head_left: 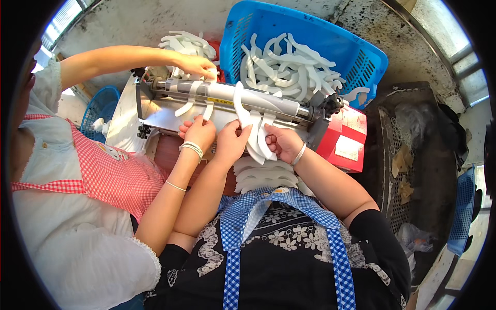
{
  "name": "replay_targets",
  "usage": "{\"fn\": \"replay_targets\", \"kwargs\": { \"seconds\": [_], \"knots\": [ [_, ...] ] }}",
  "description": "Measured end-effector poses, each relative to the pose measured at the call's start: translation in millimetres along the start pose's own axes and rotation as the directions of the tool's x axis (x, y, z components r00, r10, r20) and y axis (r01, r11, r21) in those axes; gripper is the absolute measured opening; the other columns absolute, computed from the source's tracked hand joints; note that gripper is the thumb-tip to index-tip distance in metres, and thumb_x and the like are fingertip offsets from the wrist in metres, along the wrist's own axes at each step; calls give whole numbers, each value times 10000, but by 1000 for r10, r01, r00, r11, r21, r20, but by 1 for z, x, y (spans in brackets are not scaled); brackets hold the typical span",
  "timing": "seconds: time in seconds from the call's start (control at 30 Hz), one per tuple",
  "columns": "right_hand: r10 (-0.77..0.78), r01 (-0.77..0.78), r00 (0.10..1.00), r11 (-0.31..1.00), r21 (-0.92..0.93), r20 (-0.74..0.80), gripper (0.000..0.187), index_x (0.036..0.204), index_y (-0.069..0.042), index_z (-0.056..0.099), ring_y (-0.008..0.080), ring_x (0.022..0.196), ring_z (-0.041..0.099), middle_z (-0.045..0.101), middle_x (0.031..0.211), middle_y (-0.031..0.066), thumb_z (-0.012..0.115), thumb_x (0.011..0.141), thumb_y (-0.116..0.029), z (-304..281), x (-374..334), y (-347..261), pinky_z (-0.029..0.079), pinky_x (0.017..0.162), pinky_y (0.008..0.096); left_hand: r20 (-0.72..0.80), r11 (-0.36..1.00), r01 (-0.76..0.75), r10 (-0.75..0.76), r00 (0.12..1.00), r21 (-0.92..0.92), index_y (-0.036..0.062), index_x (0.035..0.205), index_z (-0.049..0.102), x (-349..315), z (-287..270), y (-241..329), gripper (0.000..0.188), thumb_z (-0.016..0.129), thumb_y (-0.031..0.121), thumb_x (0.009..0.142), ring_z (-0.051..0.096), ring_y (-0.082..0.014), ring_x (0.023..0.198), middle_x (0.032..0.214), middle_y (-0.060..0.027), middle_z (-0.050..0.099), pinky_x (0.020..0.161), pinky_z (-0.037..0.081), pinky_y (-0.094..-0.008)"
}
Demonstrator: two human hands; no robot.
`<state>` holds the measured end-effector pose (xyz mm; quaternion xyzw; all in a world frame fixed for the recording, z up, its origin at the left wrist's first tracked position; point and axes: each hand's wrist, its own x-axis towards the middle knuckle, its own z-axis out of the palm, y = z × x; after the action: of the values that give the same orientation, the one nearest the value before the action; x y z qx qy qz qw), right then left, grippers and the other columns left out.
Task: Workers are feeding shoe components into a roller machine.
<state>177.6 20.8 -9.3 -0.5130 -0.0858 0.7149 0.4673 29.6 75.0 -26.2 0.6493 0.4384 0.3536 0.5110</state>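
Note:
My left hand (233, 140) is closed on a white curved foam strip (239, 103), which stands up across the front of a roller machine (227, 95). Close by, my right hand (283, 143) pinches the edge of another white curved strip (266, 129). Between my hands, several strips (253, 142) hang down over the machine's front edge. Below them, a stack of wavy white pieces (266, 175) lies against my blue checked apron. To my left, a co-worker's hand (199, 132) holds the lower end of a strip (208, 111) at the same machine.
The co-worker's other hand (199, 65) reaches behind the roller, near a pile of white strips (188, 45). A blue basket (305, 23) full of strips stands behind the machine. A red box (349, 135) sits at its right end, and a blue round basket (101, 106) at far left.

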Motion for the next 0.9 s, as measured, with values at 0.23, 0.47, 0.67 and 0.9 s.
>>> {"fn": "replay_targets", "kwargs": {
  "seconds": [0.23,0.47,0.67,0.9],
  "knots": [
    [-234,235,971,918,-319,44,229,835,-29,536,37,457,378,461,569,-39,587,812,-251,-2,-28,24,279,413,171,-82,982,-175,180,980,68,-42,914,531,-27,-19,8,151,555,66,810,577,-146,688,793,-84,561,604,462,-222],
    [-499,495,849,636,-592,174,181,813,-16,549,26,528,450,521,619,-33,607,796,-187,-4,-30,23,352,468,171,70,938,106,-88,994,-330,-39,1224,293,-50,-34,-5,456,512,18,828,555,-85,667,761,-83,579,572,437,-198],
    [-795,586,557,170,-792,241,156,750,-25,555,156,543,553,571,606,65,623,731,-164,21,-3,-58,436,532,272,125,981,194,-189,974,-26,-60,1121,441,-29,-43,6,342,528,107,835,531,-74,625,701,-65,595,556,420,-211],
    [-311,32,854,-768,-640,417,545,1119,-94,456,243,1041,479,501,1123,109,702,640,-174,43,88,-159,433,830,371,107,969,228,-218,970,-97,-47,1065,452,-29,-52,0,304,543,116,825,539,-88,626,707,-75,609,567,425,-217]
  ]
}}
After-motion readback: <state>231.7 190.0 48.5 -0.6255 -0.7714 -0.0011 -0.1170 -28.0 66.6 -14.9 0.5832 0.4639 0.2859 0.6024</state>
